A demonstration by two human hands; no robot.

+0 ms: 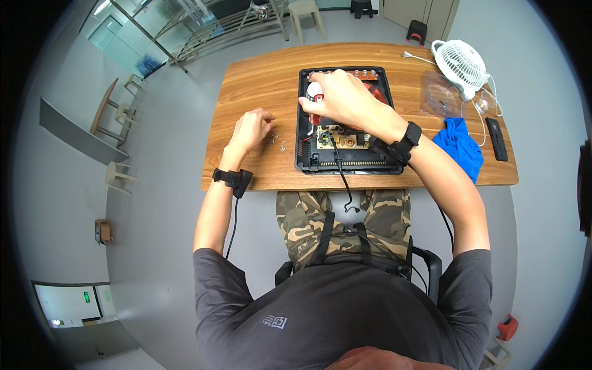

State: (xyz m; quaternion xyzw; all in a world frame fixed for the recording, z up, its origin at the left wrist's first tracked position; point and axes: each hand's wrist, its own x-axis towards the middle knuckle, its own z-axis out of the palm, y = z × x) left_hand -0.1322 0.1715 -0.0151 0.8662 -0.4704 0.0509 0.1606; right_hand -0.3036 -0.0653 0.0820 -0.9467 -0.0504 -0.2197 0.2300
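Note:
An opened black appliance housing (305,148), which looks like an induction cooker, lies on the wooden table in front of me. Inside it are a green-and-tan circuit board (351,140), a reddish coil partly under my right arm, and an orange strip (369,74) along the far edge. My right hand (345,98) is closed around a red-and-white electric screwdriver (315,92), held over the left part of the housing. Its tip is hard to make out. Left of the housing, my left hand (251,128) rests on the table with curled fingers, beside several small screws (282,147).
A white fan (461,65), a clear plastic tray (439,95), a blue cloth (459,148) and a black bar-shaped object (496,139) lie on the table's right side. A black cord (345,182) hangs from the housing over the front edge toward my lap.

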